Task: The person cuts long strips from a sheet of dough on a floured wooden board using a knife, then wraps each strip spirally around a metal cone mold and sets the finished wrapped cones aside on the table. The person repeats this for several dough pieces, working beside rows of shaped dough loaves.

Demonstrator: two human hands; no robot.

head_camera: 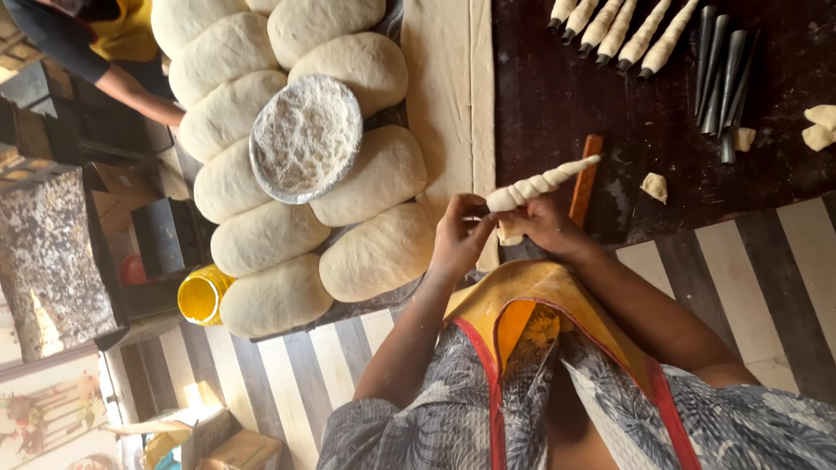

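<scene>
Fingers of the left hand (459,237) are curling closed, pinching the wide end of a dough-wrapped cone (540,184) above the dark tabletop (557,96), while the right hand (544,224) is gripping it underneath.

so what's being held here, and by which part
A dough-wrapped cone, held at its wide end by both the left hand and right hand.

Beside you lie big dough loaves (261,235) with a foil flour dish (306,137) resting on them. A yellow tub (201,296) sits near their edge. On the dark board (557,96) you see wrapped cones (623,33), bare metal cones (723,70), a wooden handle (587,178) and dough scraps (655,186).
</scene>
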